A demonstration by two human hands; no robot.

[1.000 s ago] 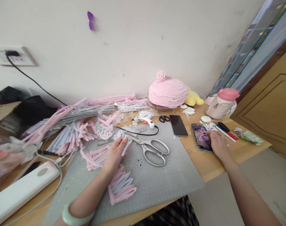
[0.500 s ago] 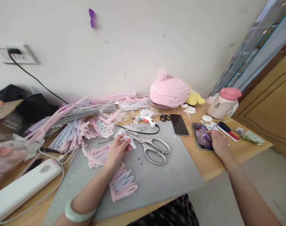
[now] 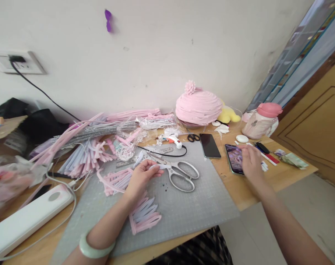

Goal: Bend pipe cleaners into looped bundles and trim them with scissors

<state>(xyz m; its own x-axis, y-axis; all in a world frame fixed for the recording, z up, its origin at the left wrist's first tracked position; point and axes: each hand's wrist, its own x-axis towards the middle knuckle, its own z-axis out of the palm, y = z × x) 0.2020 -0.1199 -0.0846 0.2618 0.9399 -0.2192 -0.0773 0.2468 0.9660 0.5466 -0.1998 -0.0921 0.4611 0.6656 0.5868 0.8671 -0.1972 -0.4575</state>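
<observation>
**Craft table by a white wall**

A wooden table (image 3: 247, 195) stands against a white plastered wall (image 3: 162, 55) and carries a grey cutting mat (image 3: 189, 209). The left hand (image 3: 141, 178) rests on the mat, fingers pinched round a small white pipe-cleaner piece (image 3: 155, 166), just beside one pair of large steel scissors (image 3: 178, 173). Two phones lie further right: a dark-screened phone (image 3: 209, 145) and a lit phone (image 3: 233, 158), which the right hand (image 3: 251, 165) touches with loosely curled fingers.
</observation>
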